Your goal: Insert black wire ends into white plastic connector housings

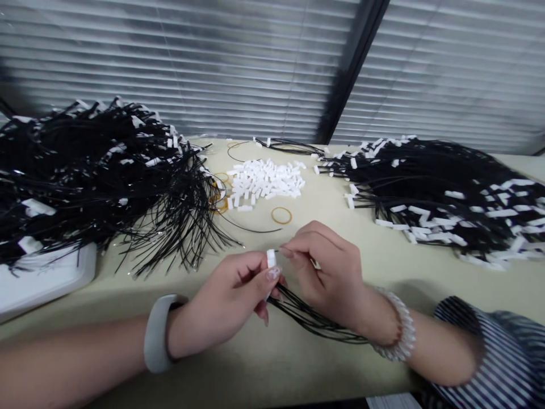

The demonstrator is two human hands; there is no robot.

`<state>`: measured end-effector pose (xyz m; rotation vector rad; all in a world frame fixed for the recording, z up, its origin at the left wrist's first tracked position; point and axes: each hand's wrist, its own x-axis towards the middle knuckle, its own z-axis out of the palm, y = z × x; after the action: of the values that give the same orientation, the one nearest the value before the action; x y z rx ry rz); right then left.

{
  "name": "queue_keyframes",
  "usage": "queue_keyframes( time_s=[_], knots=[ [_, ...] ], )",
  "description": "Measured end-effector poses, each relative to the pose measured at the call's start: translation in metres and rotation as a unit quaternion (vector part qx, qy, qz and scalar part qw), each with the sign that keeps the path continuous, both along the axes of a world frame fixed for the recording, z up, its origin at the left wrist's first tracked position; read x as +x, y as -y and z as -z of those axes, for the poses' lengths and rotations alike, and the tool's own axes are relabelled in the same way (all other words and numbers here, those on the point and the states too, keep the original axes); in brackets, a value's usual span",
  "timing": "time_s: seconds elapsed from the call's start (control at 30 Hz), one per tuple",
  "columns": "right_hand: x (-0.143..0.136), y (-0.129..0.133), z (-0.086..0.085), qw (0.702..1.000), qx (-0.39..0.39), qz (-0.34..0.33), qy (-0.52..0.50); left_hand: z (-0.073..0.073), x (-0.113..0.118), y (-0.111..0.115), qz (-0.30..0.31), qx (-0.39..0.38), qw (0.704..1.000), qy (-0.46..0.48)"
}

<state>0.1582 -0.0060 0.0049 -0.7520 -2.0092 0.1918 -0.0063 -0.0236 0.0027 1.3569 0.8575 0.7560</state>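
Between thumb and fingers my left hand pinches a small white connector, held upright. Several black wires run from beneath its fingers to the right, passing below my right hand. The right thumb and index finger are pinched together on a thin black wire tip, just right of the connector's top. Whether the tip touches the connector cannot be made out. Beyond the hands lies a pile of loose white connectors on the table.
A large heap of black wires covers the left, partly over a white tray. More black wires with white connectors lie at the right. A yellow rubber band sits beyond my hands, and blinds stand behind the table.
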Motion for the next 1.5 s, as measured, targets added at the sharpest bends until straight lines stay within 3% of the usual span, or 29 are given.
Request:
queue_keyframes(
  time_s=[0.37, 0.53, 0.63, 0.77, 0.87, 1.0, 1.13, 1.27, 1.5],
  knots=[
    [-0.007, 0.005, 0.002, 0.998, -0.042, 0.009, -0.041, -0.001, 0.001, 0.001, -0.013, 0.002, 1.0, -0.004],
    [-0.007, -0.004, -0.002, 0.997, -0.069, 0.027, -0.032, 0.0, 0.001, -0.001, -0.031, -0.022, 0.999, 0.014],
    [0.005, -0.014, -0.013, 0.997, -0.064, 0.049, 0.012, 0.001, 0.001, -0.003, -0.062, -0.048, 0.996, 0.034],
    [0.023, -0.014, -0.037, 0.994, 0.019, 0.089, 0.06, 0.004, 0.002, -0.005, -0.085, -0.062, 0.993, 0.044],
    [0.029, -0.006, -0.048, 0.981, -0.089, 0.016, 0.17, 0.005, 0.003, -0.005, -0.094, -0.052, 0.993, 0.042],
    [0.026, -0.001, -0.044, 0.932, -0.213, -0.045, 0.289, 0.003, 0.004, -0.005, -0.094, -0.009, 0.995, 0.017],
    [0.022, -0.001, -0.037, 0.927, -0.245, -0.082, 0.27, 0.003, 0.004, -0.005, -0.081, 0.034, 0.996, -0.019],
    [0.02, 0.003, -0.036, 0.935, -0.256, -0.042, 0.242, 0.005, 0.003, -0.005, -0.085, 0.042, 0.995, -0.043],
    [0.019, 0.004, -0.029, 0.923, -0.198, 0.012, 0.329, 0.003, 0.003, -0.004, -0.084, 0.037, 0.994, -0.058]
  ],
)
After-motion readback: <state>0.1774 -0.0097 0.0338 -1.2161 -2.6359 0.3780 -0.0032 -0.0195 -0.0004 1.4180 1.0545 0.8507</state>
